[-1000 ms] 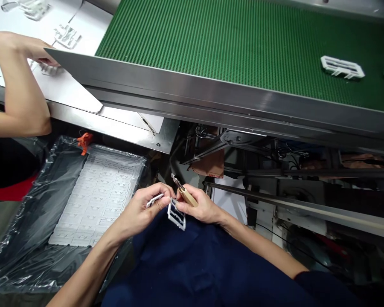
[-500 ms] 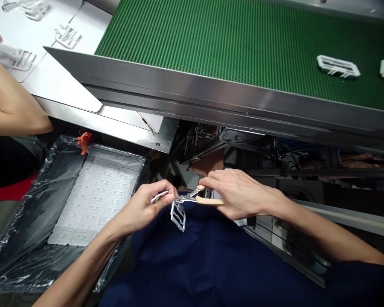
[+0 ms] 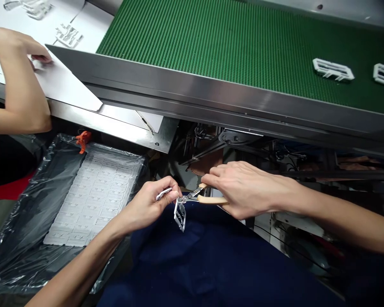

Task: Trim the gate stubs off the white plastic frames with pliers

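Observation:
My left hand point(image 3: 158, 198) pinches white plastic parts near the middle of the view. One frame-shaped part point(image 3: 180, 215) hangs below its fingertips, and a thin piece point(image 3: 164, 193) shows between the fingers. My right hand point(image 3: 240, 189) is wrapped round the cream handles of a pair of cutting pliers point(image 3: 213, 200). The pliers' jaws reach left to my left fingertips, at the top of the hanging part. Whether the jaws are fully closed is too small to tell. Both hands are above a dark blue garment point(image 3: 205, 256).
A green conveyor belt point(image 3: 211, 38) with white parts point(image 3: 333, 70) runs behind a metal rail point(image 3: 192, 85). At lower left, a plastic-lined crate point(image 3: 13, 260) holds rows of white pieces point(image 3: 89, 200). Another person's arm point(image 3: 22, 89) rests over a white-covered table point(image 3: 67, 87) bearing more parts point(image 3: 68, 35).
The white parts on the belt have shifted slightly left. The other person's forearm and hand have moved right across the table. My hands and pliers have moved slightly right, with the part still held.

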Tool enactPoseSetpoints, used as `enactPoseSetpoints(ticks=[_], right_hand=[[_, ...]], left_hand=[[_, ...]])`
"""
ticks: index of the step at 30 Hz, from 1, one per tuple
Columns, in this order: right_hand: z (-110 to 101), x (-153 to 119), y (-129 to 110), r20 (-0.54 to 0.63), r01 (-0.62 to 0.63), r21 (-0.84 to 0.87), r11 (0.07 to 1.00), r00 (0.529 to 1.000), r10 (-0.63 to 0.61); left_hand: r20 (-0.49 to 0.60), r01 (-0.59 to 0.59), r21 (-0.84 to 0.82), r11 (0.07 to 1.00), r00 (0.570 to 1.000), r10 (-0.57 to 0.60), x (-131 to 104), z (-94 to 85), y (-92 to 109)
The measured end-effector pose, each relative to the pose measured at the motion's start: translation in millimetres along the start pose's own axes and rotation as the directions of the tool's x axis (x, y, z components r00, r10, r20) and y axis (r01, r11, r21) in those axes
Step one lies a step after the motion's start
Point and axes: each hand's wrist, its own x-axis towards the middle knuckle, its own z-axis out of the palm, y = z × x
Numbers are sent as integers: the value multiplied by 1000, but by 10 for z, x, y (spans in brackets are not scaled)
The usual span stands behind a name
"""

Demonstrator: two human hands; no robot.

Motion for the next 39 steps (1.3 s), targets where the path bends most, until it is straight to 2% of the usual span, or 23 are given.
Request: enactPoseSetpoints(ticks=[14,18,21,25,28,30,31,33,35,37,39], right_hand=[[-234,69,-92,56,-13,-12,1000,998,14],[-266,141,-99,113,-16,-12,1000,993,17],[-237,155,-27,92,-20,73,997,996,13],[-79,82,216,96,-73,337,939,994,43],[213,89,368,104,-181,533,827,984,148],[512,184,362,37,-202,696,688,968,247],[681,256,320,0,-164,795,584,963,271],[1015,426,179,-58,-10,957,290,973,225],[1281,579,13,-107,102,994,35,976,189],[1435,671,-116,-129,156,980,-120,970,207],[1480,694,-184,-141,191,965,-181,956,257]], left_hand=[[7,-4,30,1000,1000,4,46,33,80],[-5,0,32,999,1000,1,59,51,66],[-20,9,7,1000,1000,-9,67,57,31],[-49,44,-102,994,998,-49,62,58,-18],[-62,84,-247,965,993,-102,67,77,-55],[-69,107,-354,929,988,-140,90,102,-96],[-73,120,-408,905,984,-164,108,116,-125],[-73,148,-526,838,973,-218,151,145,-203],[-48,180,-643,745,961,-273,192,171,-296],[-29,183,-742,645,952,-304,219,194,-383],[-33,168,-805,569,945,-325,228,218,-444]])
